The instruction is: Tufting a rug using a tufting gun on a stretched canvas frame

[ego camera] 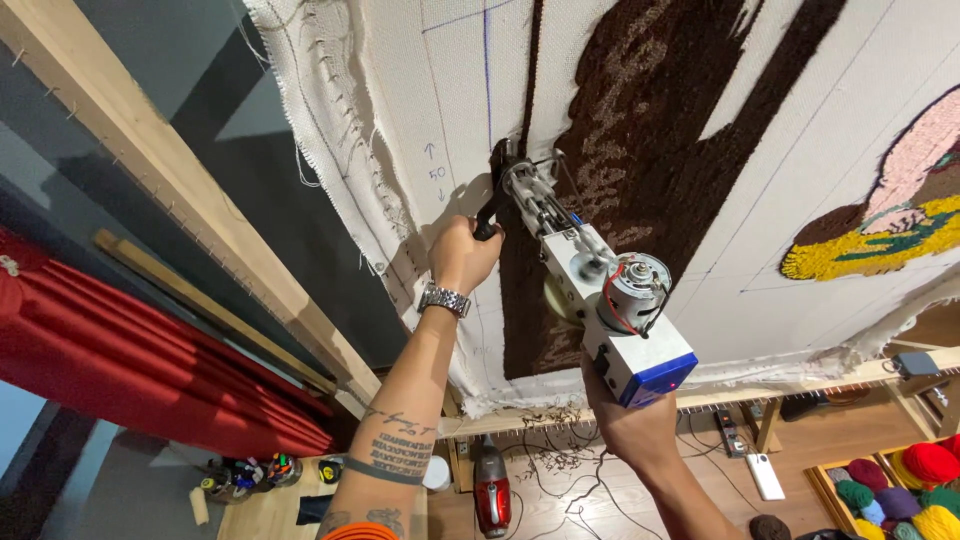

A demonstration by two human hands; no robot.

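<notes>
A white and blue tufting gun (600,300) with an exposed motor is pressed nose-first against a stretched white backing cloth (430,90). My left hand (462,255), a metal watch on its wrist, grips the gun's black front handle. My right hand (632,425) holds the rear grip under the blue end. The needle sits at the left edge of a large dark brown tufted patch (640,130). A blue drawn line runs up the cloth above the needle.
The cloth is nailed on a wooden frame (180,190). A pink, yellow and green tufted patch (890,220) lies at right. Red curtain (120,350) at left. Below: a red handheld vacuum (491,490), cables, a power strip (728,432), and yarn balls (905,485) in a crate.
</notes>
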